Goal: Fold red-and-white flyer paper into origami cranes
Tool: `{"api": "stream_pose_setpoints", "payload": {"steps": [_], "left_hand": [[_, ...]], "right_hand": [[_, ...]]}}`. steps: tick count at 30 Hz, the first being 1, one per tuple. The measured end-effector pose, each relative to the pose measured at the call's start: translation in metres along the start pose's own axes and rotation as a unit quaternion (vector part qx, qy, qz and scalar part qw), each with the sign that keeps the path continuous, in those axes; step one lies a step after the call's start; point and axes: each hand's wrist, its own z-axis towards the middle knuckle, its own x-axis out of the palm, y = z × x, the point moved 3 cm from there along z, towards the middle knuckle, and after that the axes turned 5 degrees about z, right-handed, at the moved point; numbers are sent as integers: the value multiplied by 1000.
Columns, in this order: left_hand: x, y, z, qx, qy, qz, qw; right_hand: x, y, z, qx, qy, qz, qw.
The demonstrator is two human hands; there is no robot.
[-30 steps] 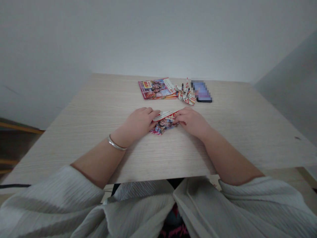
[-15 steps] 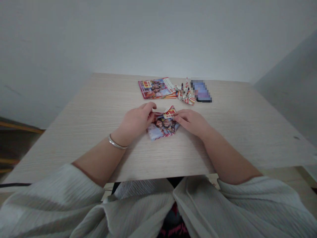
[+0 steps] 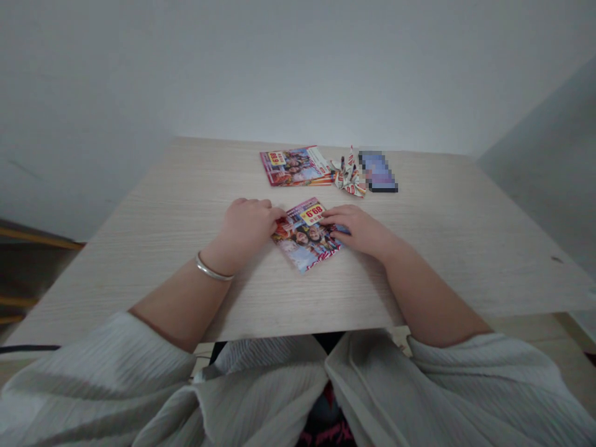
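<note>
A colourful printed paper square (image 3: 307,241) lies flat and unfolded on the wooden table (image 3: 177,205), one corner pointing toward me. My left hand (image 3: 244,226), a silver bangle (image 3: 212,272) on its wrist, rests at the paper's left corner with its fingers curled onto the edge. My right hand (image 3: 361,230) lies at the paper's right corner, fingers stretched out flat and pressing the edge down.
Farther back on the table lie a printed flyer (image 3: 293,166), a folded paper figure (image 3: 348,175) made of the same print, and a phone (image 3: 379,172). A grey wall stands behind the table. My pale ribbed sleeves hang over the near edge.
The paper was folded into a small shape between my fingers; it has been opened out and now lies flat. Both hands moved apart to its left and right corners.
</note>
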Motion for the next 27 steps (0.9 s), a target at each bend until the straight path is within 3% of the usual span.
{"api": "stream_pose_setpoints", "payload": {"steps": [3, 6, 7, 10, 14, 22, 27], "left_hand": [[2, -9, 1, -1, -66, -6, 998], [9, -27, 2, 96, -106, -70, 987], [12, -31, 2, 116, -99, -84, 985], [20, -35, 1, 86, -87, -91, 988], [26, -36, -2, 68, -74, -96, 990], [31, -37, 7, 95, 0, -152, 984], [32, -22, 9, 84, 36, -119, 989]], "right_hand": [[3, -1, 2, 0, -12, -1, 1000], [8, 3, 4, 2, -20, -10, 1000], [9, 6, 5, 1, -19, -16, 1000], [13, 17, 7, 5, -2, -44, 999], [21, 23, 7, 61, 28, -103, 992], [32, 13, 9, 108, 65, -105, 986], [28, 5, 9, 123, 82, -96, 984]]}}
